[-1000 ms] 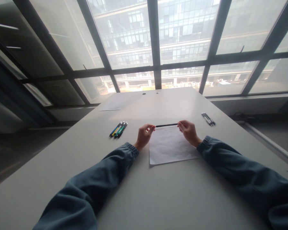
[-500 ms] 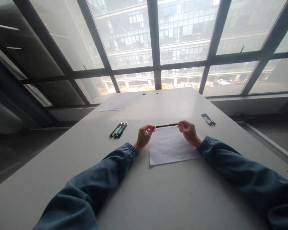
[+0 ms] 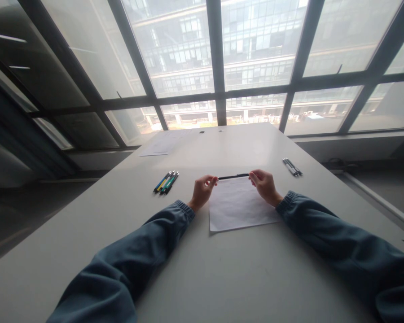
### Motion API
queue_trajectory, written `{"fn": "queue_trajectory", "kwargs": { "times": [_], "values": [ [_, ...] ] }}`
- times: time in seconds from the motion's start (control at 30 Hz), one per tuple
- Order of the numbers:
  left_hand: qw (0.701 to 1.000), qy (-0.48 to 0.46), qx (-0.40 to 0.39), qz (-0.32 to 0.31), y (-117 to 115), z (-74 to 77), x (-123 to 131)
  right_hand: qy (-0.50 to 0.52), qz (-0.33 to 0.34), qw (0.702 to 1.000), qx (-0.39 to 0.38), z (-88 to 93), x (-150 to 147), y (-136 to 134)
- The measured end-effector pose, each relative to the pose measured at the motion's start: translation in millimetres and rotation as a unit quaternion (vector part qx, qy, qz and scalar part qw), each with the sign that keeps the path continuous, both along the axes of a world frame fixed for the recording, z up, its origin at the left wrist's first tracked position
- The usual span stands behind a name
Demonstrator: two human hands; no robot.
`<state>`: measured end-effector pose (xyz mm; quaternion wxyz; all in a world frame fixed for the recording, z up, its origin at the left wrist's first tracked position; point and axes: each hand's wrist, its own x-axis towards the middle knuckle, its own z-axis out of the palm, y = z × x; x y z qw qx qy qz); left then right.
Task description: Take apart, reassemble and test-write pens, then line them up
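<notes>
A black pen [image 3: 233, 176] is stretched level between my two hands, over the far edge of a white sheet of paper [image 3: 242, 206]. My left hand [image 3: 204, 188] pinches its left end between thumb and fingers. At the other end, the fingertips of my right hand [image 3: 263, 184] are closed on the pen. The paper lies on the white table between my forearms, its right part partly covered by my right hand and sleeve.
Left of my hands lies a group of colored pens [image 3: 166, 183]. Several grey-and-black pens [image 3: 292, 167] rest toward the right edge of the table [image 3: 202, 278]. Another paper sheet [image 3: 160, 144] is at the far left, near the large windows.
</notes>
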<state>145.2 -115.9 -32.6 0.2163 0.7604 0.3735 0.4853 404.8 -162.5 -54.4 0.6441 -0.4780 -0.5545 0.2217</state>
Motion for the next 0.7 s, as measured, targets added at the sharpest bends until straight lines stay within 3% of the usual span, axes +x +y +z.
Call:
{"fn": "queue_trajectory", "kwargs": {
  "times": [0.7],
  "values": [
    [1.000,0.000,-0.003,-0.013,-1.3,1.5,-0.1,0.010,0.009,1.000,-0.004,0.8,-0.8,-0.4]
  ]
}}
